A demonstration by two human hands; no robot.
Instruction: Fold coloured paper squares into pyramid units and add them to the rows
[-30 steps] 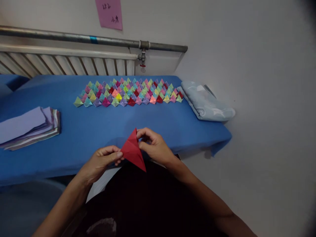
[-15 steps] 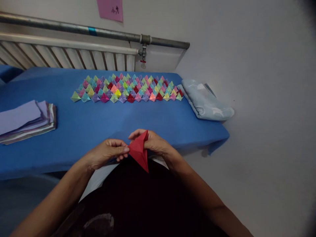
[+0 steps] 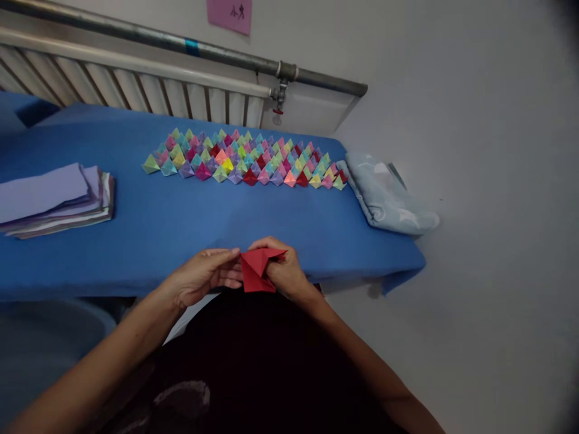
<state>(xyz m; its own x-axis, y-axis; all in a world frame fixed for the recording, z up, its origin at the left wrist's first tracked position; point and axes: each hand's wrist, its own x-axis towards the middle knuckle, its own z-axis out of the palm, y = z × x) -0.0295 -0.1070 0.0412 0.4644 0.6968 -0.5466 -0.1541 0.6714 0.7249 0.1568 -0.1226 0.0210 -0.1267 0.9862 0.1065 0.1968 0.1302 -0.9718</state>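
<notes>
A red folded paper (image 3: 256,270) over a blue tablecloth (image 3: 181,217), beyond it multicoloured paper pyramids (image 3: 244,158) (pink, green, yellow, purple).

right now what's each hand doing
left hand: pinching the red folded paper at its left edge
right hand: closed on the same paper

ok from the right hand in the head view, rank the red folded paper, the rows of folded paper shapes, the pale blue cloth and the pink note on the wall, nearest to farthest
1. red folded paper: pinched in the right hand at the table's near edge.
2. rows of folded paper shapes: across the table, toward the wall.
3. pale blue cloth: far right end of the table; too close to call with 2.
4. pink note: up on the wall.
</notes>
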